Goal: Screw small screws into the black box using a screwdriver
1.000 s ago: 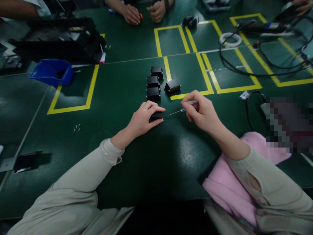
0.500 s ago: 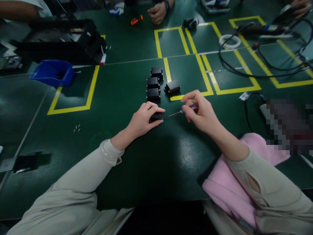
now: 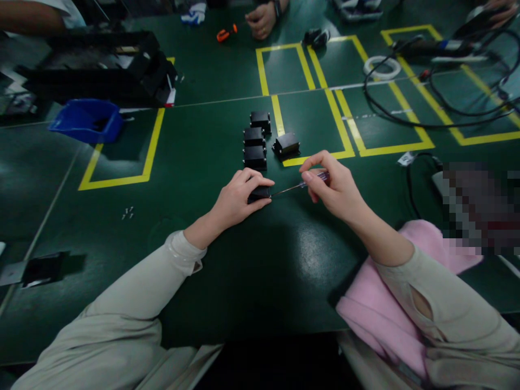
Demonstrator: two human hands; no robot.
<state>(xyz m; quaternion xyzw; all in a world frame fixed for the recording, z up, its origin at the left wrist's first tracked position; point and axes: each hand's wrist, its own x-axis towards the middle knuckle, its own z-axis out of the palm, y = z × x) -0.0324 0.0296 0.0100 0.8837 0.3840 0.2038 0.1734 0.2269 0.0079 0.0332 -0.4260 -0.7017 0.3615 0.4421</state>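
My left hand (image 3: pixel 238 197) is closed over a small black box (image 3: pixel 260 193) that rests on the green table (image 3: pixel 203 254). My right hand (image 3: pixel 335 187) pinches the handle of a thin screwdriver (image 3: pixel 303 184). Its metal tip reaches the right side of the box under my left fingers. Just beyond my hands stand three black boxes (image 3: pixel 255 138) in a column. A fourth black box (image 3: pixel 286 144) lies beside them on a yellow tape line.
A blue bin (image 3: pixel 87 119) and a black tray (image 3: pixel 97 67) sit at the far left. Several small screws (image 3: pixel 128 212) lie left of my arm. Black cables (image 3: pixel 430 103) and a white tape roll (image 3: pixel 382 66) are at the far right. Another person's hand (image 3: pixel 262 19) and an orange tool (image 3: pixel 225 33) are at the far edge.
My hands have stayed almost still on the box and screwdriver. Across the table, one of the other person's hands pulled away, leaving the orange tool on the table.
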